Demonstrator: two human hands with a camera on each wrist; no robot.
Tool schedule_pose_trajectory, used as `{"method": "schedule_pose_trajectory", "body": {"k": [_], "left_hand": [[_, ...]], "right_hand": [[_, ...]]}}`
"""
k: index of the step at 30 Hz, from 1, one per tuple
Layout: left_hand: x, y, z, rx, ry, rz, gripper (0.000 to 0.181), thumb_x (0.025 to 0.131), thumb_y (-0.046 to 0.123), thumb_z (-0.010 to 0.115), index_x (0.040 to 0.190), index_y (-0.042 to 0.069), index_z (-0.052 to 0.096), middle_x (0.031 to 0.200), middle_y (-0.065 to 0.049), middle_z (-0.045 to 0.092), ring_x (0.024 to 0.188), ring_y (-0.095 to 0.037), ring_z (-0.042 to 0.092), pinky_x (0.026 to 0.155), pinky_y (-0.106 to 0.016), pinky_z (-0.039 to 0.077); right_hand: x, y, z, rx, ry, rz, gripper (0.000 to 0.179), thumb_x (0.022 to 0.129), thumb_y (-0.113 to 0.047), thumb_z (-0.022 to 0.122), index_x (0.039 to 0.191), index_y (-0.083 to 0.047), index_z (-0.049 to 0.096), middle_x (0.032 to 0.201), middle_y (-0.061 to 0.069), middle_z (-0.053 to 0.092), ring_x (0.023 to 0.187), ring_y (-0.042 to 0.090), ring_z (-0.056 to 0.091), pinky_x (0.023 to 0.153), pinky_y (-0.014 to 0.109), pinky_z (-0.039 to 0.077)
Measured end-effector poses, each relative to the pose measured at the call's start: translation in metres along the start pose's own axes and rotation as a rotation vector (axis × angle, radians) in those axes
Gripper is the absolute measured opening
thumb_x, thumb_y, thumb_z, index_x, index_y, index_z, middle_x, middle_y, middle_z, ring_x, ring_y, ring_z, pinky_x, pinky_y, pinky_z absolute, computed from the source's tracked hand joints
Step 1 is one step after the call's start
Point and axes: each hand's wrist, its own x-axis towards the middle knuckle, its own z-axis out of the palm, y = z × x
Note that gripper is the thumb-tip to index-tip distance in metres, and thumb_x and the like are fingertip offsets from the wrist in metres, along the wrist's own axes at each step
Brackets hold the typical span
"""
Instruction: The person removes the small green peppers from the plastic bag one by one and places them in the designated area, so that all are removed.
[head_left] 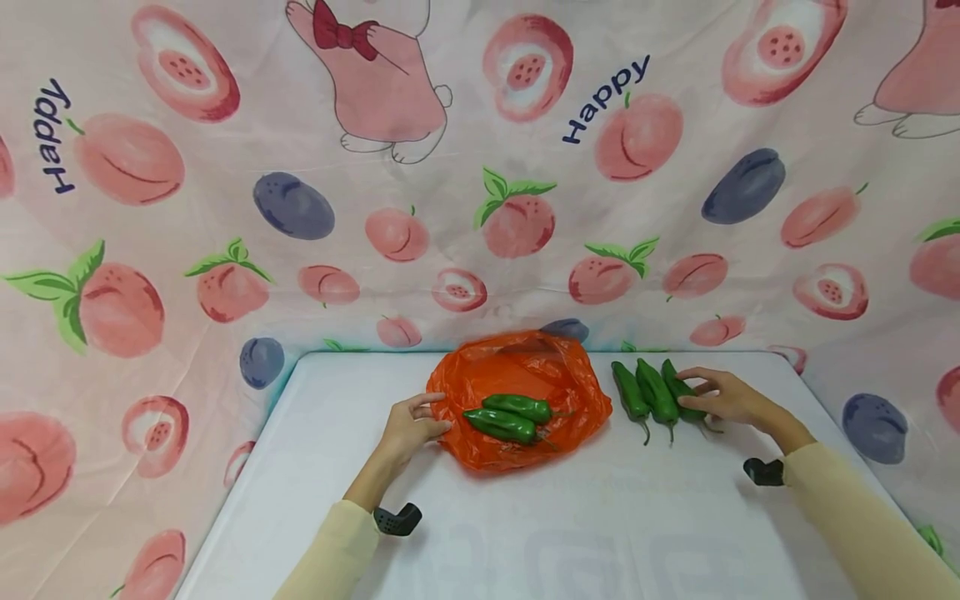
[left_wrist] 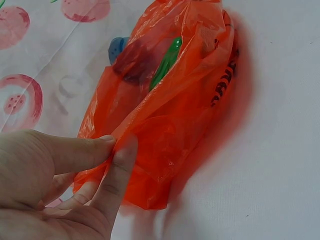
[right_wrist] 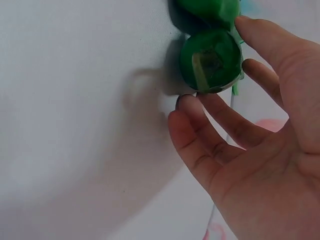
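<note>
My left hand [head_left: 408, 429] pinches the left edge of a crumpled orange plastic bag [head_left: 457, 454] between thumb and fingers; the left wrist view shows the thin film [left_wrist: 150, 165] between them. Two glossy green peppers [head_left: 502, 425] lie side by side on the bag, stems to the right. Right of the bag, three more green peppers form a row, stems toward me. Over the rightmost pepper [head_left: 678, 390] is my right hand [head_left: 723, 398], its fingers spread loosely about it. In the right wrist view, thumb and fingertips stand right at the sides of this pepper [right_wrist: 220, 57].
The peppers and bag lie near the far edge of a white table [head_left: 555, 533]. A pink cloth [head_left: 450, 200] printed with peaches and other figures hangs behind and at both sides. Black devices [head_left: 397, 521] sit at both wrists.
</note>
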Motion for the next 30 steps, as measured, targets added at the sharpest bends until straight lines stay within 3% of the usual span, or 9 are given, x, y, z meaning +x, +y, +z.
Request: {"method": "schedule_pose_trajectory", "body": {"k": [3, 10, 19, 30], "left_hand": [[0.0, -0.001, 0.0, 0.0, 0.001, -0.001, 0.048, 0.085, -0.01, 0.075, 0.131, -0.001, 0.066, 0.094, -0.014, 0.058, 0.07, -0.017, 0.068, 0.079, -0.048, 0.063], [0.001, -0.002, 0.0, -0.001, -0.001, 0.006, 0.048, 0.085, -0.01, 0.076, 0.131, -0.002, 0.065, 0.094, -0.014, 0.057, 0.07, -0.017, 0.068, 0.078, -0.047, 0.063], [0.001, -0.002, -0.001, 0.015, 0.002, 0.006, 0.047, 0.085, -0.009, 0.076, 0.131, -0.001, 0.066, 0.093, -0.013, 0.058, 0.071, -0.017, 0.068, 0.078, -0.046, 0.063], [0.002, -0.002, -0.001, 0.016, -0.002, -0.003, 0.048, 0.086, -0.008, 0.075, 0.132, -0.001, 0.065, 0.093, -0.014, 0.059, 0.071, -0.018, 0.068, 0.077, -0.044, 0.064]], "right_hand": [[-0.001, 0.0, -0.001, -0.034, -0.007, -0.019, 0.061, 0.099, -0.032, 0.07, 0.145, 0.001, 0.048, 0.134, 0.039, 0.054, 0.12, 0.054, 0.055, 0.084, 0.055, 0.06], [-0.004, 0.0, -0.006, -0.049, -0.015, -0.037, 0.061, 0.098, -0.031, 0.071, 0.145, 0.0, 0.048, 0.127, 0.036, 0.058, 0.109, 0.049, 0.063, 0.079, 0.049, 0.062], [-0.011, -0.008, -0.011, -0.115, 0.005, -0.071, 0.063, 0.097, -0.031, 0.072, 0.146, 0.0, 0.046, 0.126, 0.037, 0.059, 0.105, 0.05, 0.064, 0.078, 0.056, 0.06], [-0.023, -0.022, -0.01, -0.125, 0.147, -0.152, 0.059, 0.095, -0.029, 0.076, 0.143, -0.007, 0.051, 0.124, 0.031, 0.064, 0.101, 0.04, 0.068, 0.076, 0.056, 0.06]]}}
